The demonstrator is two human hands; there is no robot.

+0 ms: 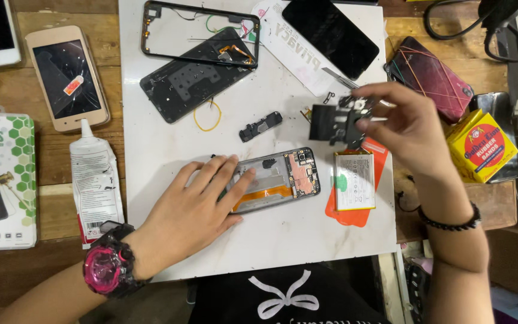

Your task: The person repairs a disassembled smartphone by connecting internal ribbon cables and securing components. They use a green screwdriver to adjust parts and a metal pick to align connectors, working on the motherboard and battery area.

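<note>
Two hands busy: left hand (196, 201) flat, fingers spread, pinning opened phone (277, 179) at frame centre; right hand (406, 129) pinches black bracket (334, 125) mid-air, loose pinch could drop it onto the exposed board.

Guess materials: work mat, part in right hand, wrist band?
Mat: looks like glossy white hard board, possibly laminate; faint sheen. Part in right hand: matte black, probably moulded plastic. Band: small dark beads, material unclear.
</note>
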